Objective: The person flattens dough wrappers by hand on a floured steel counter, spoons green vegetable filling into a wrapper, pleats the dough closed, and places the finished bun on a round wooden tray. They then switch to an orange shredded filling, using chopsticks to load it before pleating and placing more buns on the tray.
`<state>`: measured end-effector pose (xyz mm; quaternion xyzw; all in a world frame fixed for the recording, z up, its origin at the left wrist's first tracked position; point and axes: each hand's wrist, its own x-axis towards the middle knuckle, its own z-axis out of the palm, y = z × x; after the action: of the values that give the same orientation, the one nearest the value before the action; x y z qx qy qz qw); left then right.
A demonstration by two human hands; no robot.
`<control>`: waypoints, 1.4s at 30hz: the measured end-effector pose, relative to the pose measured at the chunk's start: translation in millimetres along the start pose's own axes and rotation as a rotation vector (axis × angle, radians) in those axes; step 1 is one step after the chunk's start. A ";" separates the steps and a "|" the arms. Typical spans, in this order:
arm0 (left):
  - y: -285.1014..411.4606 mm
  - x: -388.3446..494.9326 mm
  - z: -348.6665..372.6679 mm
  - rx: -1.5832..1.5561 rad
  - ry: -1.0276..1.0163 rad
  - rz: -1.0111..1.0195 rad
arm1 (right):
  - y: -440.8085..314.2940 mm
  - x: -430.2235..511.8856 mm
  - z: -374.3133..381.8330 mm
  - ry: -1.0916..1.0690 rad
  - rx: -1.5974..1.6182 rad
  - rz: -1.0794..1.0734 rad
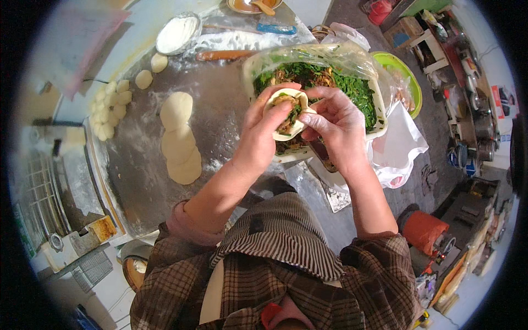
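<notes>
My left hand (264, 115) cups a round dough wrapper (272, 97), its thumb pressed on the chopped green and brown filling (293, 113) inside. The fingers of my right hand (330, 119) pinch the wrapper's right edge, which is partly folded. Both hands are over a white plastic tub (381, 128) lined with clear film, full of chopped greens (359, 95) and a brown mixture. A dark utensil handle (321, 154) shows beneath my right hand. Overlapping flat dough rounds (181, 144) lie on the floured worktop (136, 165) to the left.
Several dough balls (109, 107) are piled at the worktop's left edge. A bowl of flour (178, 34), a wooden rolling pin (225, 55) and a blue-handled tool (276, 29) lie at the far side. A green basin (416, 88) and white plastic bag (400, 152) are right of the tub.
</notes>
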<state>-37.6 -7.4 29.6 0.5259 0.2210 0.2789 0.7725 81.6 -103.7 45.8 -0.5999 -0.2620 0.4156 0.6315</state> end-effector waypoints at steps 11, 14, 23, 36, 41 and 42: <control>-17.9 -11.3 -3.8 0.021 -0.054 -0.149 | 19.3 -0.6 -5.4 0.065 -0.437 -0.181; -20.9 -12.0 -8.2 0.301 -0.135 0.106 | 18.8 0.9 -6.5 -0.037 -0.548 -0.378; -24.4 -0.1 -19.8 -0.259 -0.143 -0.164 | 10.7 1.1 -6.6 -0.011 -0.199 0.029; -27.7 -7.6 -30.9 0.235 -0.174 -0.038 | 19.5 5.4 2.8 -0.164 -0.629 -0.493; -32.5 -0.3 -36.3 -0.173 -0.142 -0.266 | 15.8 5.4 2.9 -0.036 -0.377 0.104; -32.5 -0.6 -36.0 -0.317 -0.100 -0.373 | 15.5 6.2 3.0 -0.024 -0.302 0.122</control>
<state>-54.4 7.6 -13.3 0.3615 0.2291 0.1365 0.8934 79.1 -97.9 30.1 -0.6978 -0.2923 0.4162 0.5045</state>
